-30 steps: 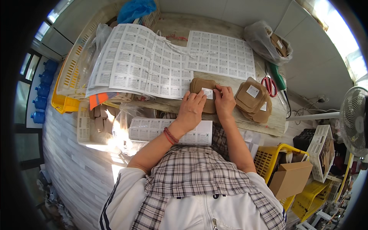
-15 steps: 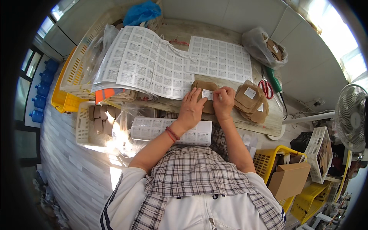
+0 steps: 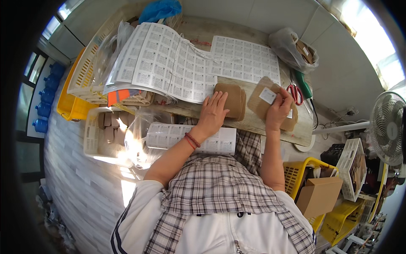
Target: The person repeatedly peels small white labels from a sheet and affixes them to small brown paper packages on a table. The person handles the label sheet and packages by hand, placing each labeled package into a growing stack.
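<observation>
My left hand [image 3: 213, 113] lies with fingers stretched over the left side of a stack of brown rounded-corner pads [image 3: 234, 101] on the wooden table. The top pad of this stack shows no label. To its right, my right hand [image 3: 279, 111] pinches the edge of a brown pad [image 3: 259, 100] with a white label [image 3: 267, 95], tilted above other brown pads [image 3: 290, 123]. The lower pads are partly hidden by the hand. Printed label sheets [image 3: 154, 59] spread out on the left, and another label sheet [image 3: 247, 59] lies behind the stack.
Red-handled scissors [image 3: 294, 95] and a green-handled tool [image 3: 303, 84] lie at the right end of the table [image 3: 249, 125]. Behind them is a plastic bag [image 3: 292, 48] of brown pieces. A label sheet [image 3: 190, 137] sits below the table edge, near a white basket [image 3: 91, 135].
My right hand has moved right from the near stack, carrying the labelled pad to the other pads. My left hand stays at the stack, whose top now shows plain brown.
</observation>
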Motion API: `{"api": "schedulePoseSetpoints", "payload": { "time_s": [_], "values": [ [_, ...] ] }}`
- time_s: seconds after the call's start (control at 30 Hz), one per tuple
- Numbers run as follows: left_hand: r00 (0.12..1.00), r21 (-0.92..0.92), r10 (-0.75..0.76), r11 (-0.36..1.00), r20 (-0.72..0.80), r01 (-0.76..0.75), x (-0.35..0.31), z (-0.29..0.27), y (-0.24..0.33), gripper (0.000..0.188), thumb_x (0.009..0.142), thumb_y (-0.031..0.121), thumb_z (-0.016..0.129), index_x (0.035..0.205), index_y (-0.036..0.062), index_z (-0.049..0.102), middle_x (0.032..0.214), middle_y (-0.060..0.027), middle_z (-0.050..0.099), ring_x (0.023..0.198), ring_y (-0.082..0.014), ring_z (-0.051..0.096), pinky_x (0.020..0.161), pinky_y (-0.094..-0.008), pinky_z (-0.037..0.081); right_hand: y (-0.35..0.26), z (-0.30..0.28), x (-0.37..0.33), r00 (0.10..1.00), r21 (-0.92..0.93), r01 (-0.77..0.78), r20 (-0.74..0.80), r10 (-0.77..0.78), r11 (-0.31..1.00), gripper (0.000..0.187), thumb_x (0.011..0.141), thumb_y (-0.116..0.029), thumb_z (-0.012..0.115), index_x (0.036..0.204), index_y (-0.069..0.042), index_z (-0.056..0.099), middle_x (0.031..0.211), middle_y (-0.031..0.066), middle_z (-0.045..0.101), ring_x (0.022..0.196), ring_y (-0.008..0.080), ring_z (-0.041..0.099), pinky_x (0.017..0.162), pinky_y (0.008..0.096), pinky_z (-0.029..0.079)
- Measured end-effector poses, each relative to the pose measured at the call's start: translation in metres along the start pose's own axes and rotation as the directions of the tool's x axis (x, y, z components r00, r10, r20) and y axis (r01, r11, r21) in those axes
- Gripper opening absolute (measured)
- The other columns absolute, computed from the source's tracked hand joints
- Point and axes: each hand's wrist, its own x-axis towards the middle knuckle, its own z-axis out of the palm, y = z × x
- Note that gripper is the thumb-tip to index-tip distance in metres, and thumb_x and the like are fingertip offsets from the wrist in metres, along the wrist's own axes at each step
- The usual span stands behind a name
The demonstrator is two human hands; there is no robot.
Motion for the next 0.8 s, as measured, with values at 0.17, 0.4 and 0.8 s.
{"api": "schedulePoseSetpoints", "payload": {
  "time_s": [0.17,0.4,0.8],
  "values": [
    [1.000,-0.028,-0.005,1.000,0.000,0.005,0.001,0.002,-0.001,0.056,0.098,0.018,0.052,0.148,0.0021,0.032,0.146,-0.0242,0.044,0.139,-0.0389,0.037,0.115,-0.0531,0.024,-0.043,-0.036,0.015,0.910,-0.491,0.414,0.223,-0.349,0.767,0.026,0.087,-0.011,0.068,0.112,-0.003,0.064,0.110,0.0155,0.067,0.102,0.0332,0.063,0.092,0.0424,0.048],
    [0.998,-0.153,-0.027,0.988,-0.056,0.018,0.003,-0.008,0.000,0.050,0.093,0.007,0.054,0.141,0.0022,0.042,0.137,-0.0235,0.051,0.130,-0.0395,0.047,0.109,-0.0486,0.035,-0.077,-0.001,-0.098,0.555,-0.217,0.245,0.830,0.047,0.945,0.026,0.077,-0.026,0.078,0.095,-0.010,0.069,0.092,0.0079,0.067,0.088,0.0310,0.065,0.075,0.0419,0.051],
    [0.944,-0.375,-0.232,0.874,0.236,0.309,-0.056,-0.072,0.003,0.016,0.082,0.008,0.069,0.097,0.0013,0.071,0.087,-0.0118,0.067,0.080,-0.0276,0.065,0.071,-0.0352,0.051,-0.049,-0.006,-0.111,0.744,0.003,0.037,0.667,-0.030,0.999,0.012,0.077,-0.006,0.074,0.088,-0.009,0.070,0.084,0.0057,0.066,0.079,0.0276,0.065,0.068,0.0358,0.052]
  ]
}}
